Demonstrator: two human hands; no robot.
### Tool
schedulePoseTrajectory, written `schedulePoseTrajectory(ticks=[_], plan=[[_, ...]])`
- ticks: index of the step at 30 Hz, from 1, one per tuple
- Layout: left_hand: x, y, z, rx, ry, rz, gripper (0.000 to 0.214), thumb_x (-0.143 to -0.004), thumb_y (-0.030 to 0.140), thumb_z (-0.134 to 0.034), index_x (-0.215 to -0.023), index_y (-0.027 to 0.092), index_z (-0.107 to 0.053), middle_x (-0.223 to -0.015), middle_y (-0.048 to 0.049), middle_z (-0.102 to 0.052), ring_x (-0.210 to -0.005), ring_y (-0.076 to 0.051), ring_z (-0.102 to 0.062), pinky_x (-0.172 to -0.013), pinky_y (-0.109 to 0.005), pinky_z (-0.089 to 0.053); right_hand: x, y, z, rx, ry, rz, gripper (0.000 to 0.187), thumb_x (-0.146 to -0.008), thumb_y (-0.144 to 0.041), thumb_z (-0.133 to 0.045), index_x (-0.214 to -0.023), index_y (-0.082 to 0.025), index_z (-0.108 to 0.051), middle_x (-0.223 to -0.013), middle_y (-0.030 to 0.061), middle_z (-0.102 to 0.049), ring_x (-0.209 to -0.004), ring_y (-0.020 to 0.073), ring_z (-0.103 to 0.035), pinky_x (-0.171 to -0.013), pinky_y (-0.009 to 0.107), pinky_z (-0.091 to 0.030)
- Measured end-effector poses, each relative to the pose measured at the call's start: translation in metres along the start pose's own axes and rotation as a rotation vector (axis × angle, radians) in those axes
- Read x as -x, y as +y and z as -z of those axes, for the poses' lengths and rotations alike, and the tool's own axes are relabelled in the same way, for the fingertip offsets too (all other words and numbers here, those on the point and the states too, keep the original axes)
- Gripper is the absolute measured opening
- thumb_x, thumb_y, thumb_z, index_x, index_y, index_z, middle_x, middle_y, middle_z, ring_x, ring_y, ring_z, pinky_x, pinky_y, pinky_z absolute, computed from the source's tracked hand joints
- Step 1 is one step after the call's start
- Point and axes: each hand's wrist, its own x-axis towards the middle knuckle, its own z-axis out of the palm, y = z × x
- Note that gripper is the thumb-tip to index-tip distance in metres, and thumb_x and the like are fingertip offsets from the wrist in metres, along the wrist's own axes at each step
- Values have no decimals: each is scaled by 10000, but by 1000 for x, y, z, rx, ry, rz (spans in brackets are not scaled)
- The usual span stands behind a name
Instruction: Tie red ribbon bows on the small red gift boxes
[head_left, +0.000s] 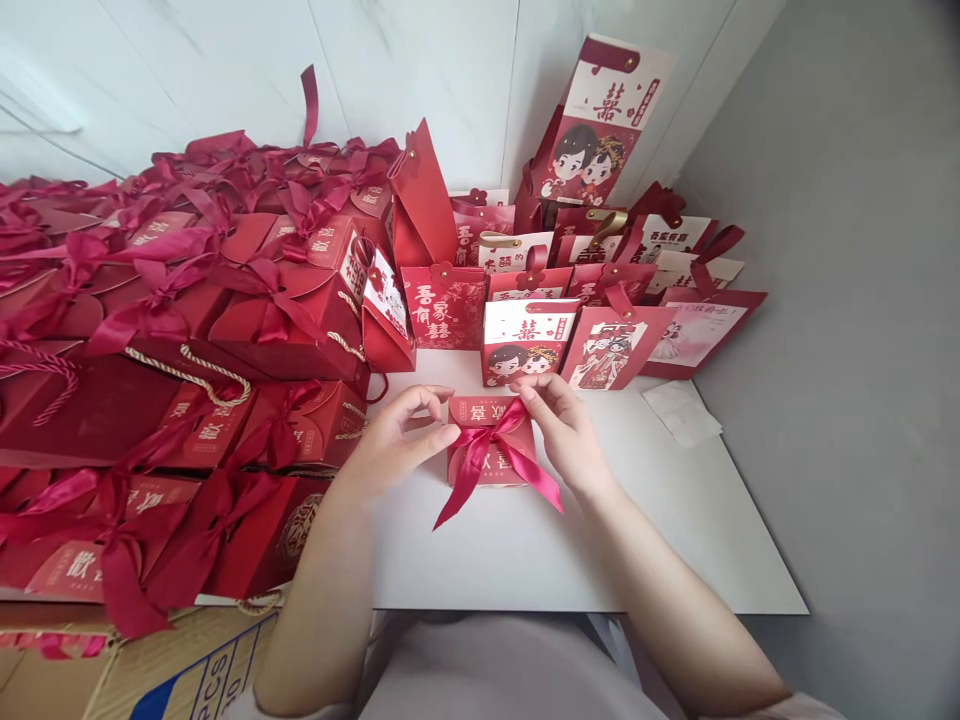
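A small red gift box point(491, 482) with white characters sits on the white table in front of me. A shiny crimson ribbon point(491, 436) is tied around it in a bow, and its two tails spread toward me. My left hand point(405, 430) is at the box's left side, its fingers curled and its thumb tip on the bow's left loop; what lies behind the thumb is hidden. At the upper right, my right hand point(562, 425) pinches the bow's right loop between thumb and forefinger.
Stacked red ribboned boxes point(262, 320) fill the left. Upright printed gift bags point(529, 345) stand along the back, one tall bag point(600, 130) above the others. White tissue point(682, 413) lies at right by the grey wall point(847, 330). A cardboard carton point(172, 665) is lower left.
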Motion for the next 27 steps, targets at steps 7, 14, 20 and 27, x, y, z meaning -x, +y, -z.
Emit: schedulePoseTrajectory(ticks=[7,14,20,27], plan=[[1,4,-3,-246,-8,-67,245,-856,410,-689,-759,191,-638,-1170,-73,-678,-1144,-264,-634,-1027,-385,-454,20,-32,11,379,57,453,86,-960,-308,-619,-923,-256,-676,-1020,70,-652,-1007,248,-627,-893,428,-515],[5,5,0,-198,-18,-172,151,-886,315,-654,-785,205,-639,-1288,-68,-651,-1219,-249,-611,-1109,-394,-420,30,-30,5,538,-230,569,154,-938,-217,-632,-1068,-261,-702,-906,56,-580,-848,222,-590,-796,425,-537],[3,0,-5,-34,74,-160,174,-937,330,-600,-817,205,-590,-1216,-73,-690,-1195,-244,-630,-1079,-401,-453,26,-29,4,608,-355,606,191,-952,-217,-625,-1108,-267,-722,-925,58,-594,-875,211,-574,-817,406,-512],[-4,-5,-16,24,187,-128,204,-951,364,-584,-839,195,-568,-1099,-69,-709,-1074,-215,-664,-948,-336,-513,24,-30,8,595,-451,611,211,-964,-210,-609,-1127,-282,-724,-942,57,-614,-899,210,-590,-869,421,-519]])
